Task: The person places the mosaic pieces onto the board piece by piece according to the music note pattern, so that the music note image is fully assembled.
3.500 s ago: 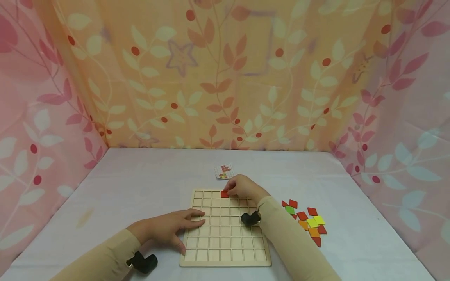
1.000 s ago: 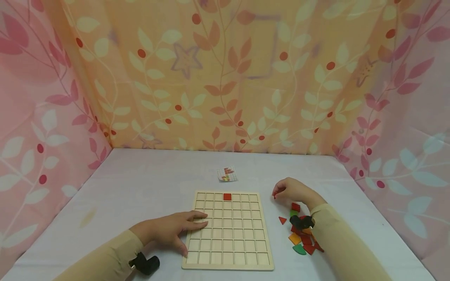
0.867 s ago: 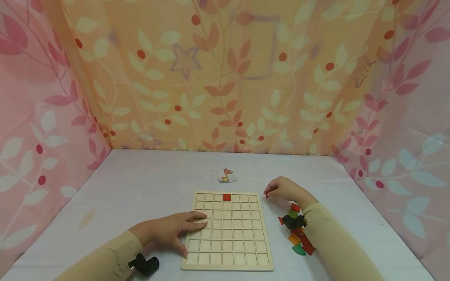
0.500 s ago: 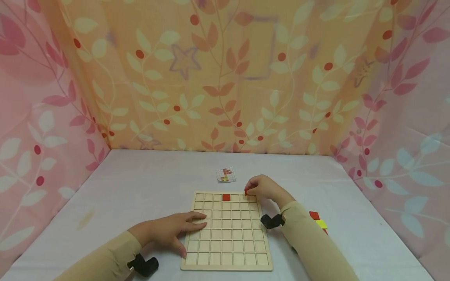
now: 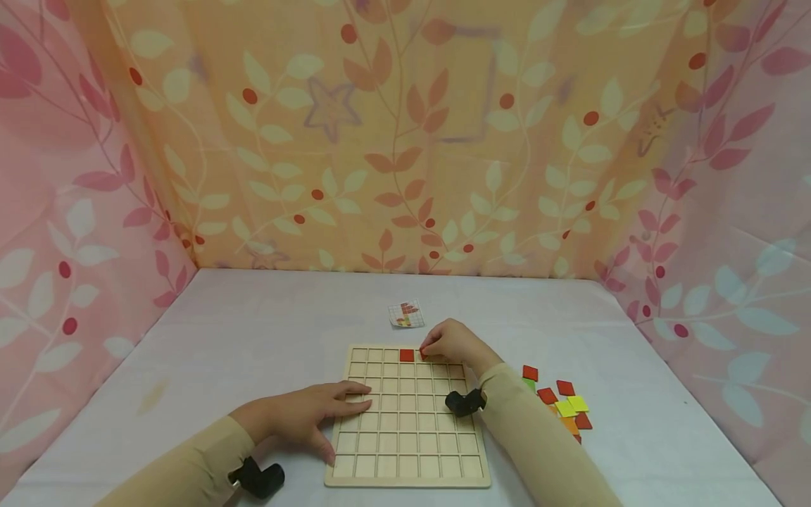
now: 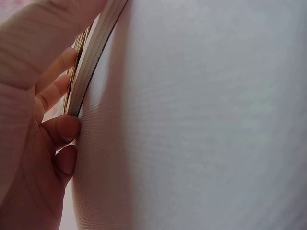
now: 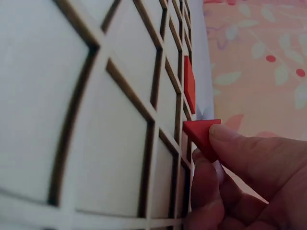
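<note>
Floral curtains (image 5: 538, 176) enclose the bench (image 5: 253, 317) at the far side and both flanks. From my head camera, my right hand (image 5: 457, 346) has come left over the board (image 5: 408, 483) and now works just right of the red square (image 5: 407, 355), which sits unmoved mid-way along the far row; I judge that fetching has given way to fitting. My left hand (image 5: 300, 414) lies as before, fingers spread over the board's left edge, gripping nothing. Beyond the far rim lies the patterned card (image 5: 406, 314), leaving my knuckles some room; the loose pieces (image 5: 564, 408) lie right of my sleeve (image 5: 538, 436).

At my left wrist, fingers rest along the board's side.

At my right wrist, thumb and fingers pinch a red triangle (image 7: 199, 134), tilted over the compartment beside the square and not yet seated. Whether its corner touches wood I cannot tell. Raised ribs and the square's edge make that side tightest.
</note>
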Demonstrator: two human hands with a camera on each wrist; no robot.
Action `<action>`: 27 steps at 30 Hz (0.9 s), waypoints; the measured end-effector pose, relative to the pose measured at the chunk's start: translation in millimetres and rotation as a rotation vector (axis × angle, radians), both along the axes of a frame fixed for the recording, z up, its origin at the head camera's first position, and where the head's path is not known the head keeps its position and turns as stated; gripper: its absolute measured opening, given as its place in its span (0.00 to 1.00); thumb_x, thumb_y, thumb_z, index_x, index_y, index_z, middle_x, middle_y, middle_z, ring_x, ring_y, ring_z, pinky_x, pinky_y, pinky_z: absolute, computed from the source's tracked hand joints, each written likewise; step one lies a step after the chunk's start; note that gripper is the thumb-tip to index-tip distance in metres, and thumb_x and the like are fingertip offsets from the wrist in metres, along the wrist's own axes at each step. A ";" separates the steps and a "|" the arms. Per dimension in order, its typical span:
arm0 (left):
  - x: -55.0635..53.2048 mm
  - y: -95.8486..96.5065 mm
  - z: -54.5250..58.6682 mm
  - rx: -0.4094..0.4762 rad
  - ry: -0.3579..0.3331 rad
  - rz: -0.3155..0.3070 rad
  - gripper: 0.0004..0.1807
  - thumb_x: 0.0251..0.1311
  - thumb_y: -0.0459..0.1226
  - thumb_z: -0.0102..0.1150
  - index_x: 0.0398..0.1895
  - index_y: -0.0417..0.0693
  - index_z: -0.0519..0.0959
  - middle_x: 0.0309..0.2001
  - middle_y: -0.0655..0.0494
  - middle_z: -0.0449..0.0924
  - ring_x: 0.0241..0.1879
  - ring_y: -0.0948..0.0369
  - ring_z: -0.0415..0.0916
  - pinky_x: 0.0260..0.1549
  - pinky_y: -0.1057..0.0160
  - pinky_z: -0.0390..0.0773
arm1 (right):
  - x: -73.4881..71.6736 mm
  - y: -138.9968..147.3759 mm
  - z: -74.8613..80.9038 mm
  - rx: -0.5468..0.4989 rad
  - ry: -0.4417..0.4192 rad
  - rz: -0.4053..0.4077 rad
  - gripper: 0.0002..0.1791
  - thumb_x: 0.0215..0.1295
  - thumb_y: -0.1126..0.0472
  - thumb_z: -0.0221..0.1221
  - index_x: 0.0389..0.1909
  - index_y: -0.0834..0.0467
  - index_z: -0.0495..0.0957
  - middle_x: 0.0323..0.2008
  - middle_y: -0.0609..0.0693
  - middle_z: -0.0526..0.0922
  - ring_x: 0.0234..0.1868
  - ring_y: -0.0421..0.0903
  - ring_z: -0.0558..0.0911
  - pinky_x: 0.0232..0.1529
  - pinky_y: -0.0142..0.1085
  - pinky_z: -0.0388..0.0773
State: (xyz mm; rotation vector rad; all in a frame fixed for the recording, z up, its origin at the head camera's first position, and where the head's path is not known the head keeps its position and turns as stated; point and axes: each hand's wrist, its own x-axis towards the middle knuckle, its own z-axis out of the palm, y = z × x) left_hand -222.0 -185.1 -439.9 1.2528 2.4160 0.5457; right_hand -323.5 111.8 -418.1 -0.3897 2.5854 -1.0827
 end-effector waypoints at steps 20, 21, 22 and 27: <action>0.5 1.1 -1.1 0.006 0.007 0.002 0.49 0.43 0.63 0.57 0.70 0.63 0.52 0.71 0.59 0.45 0.68 0.53 0.47 0.60 0.45 0.55 | 2.3 -7.5 4.0 0.020 -0.060 -0.062 0.02 0.49 0.67 0.66 0.25 0.61 0.81 0.23 0.48 0.80 0.25 0.42 0.75 0.27 0.32 0.74; 0.6 1.0 -0.9 0.008 0.007 0.001 0.48 0.43 0.63 0.57 0.70 0.63 0.52 0.71 0.59 0.45 0.68 0.53 0.47 0.60 0.45 0.55 | 1.9 -7.5 3.3 0.025 -0.055 -0.054 0.02 0.49 0.68 0.66 0.25 0.61 0.82 0.24 0.48 0.80 0.25 0.42 0.75 0.27 0.32 0.74; 0.6 0.9 -0.9 0.009 0.006 0.000 0.48 0.43 0.63 0.57 0.70 0.63 0.52 0.71 0.59 0.45 0.68 0.53 0.47 0.60 0.45 0.55 | 1.6 -7.8 2.6 0.035 -0.045 -0.046 0.02 0.49 0.68 0.66 0.24 0.60 0.81 0.24 0.47 0.80 0.25 0.42 0.74 0.27 0.32 0.73; 0.6 0.3 -0.9 0.014 0.006 -0.002 0.48 0.43 0.63 0.57 0.70 0.63 0.53 0.71 0.59 0.46 0.68 0.53 0.48 0.60 0.46 0.55 | 1.9 -10.5 0.5 0.075 0.026 -0.015 0.05 0.46 0.70 0.66 0.21 0.59 0.81 0.20 0.45 0.79 0.24 0.42 0.72 0.27 0.32 0.69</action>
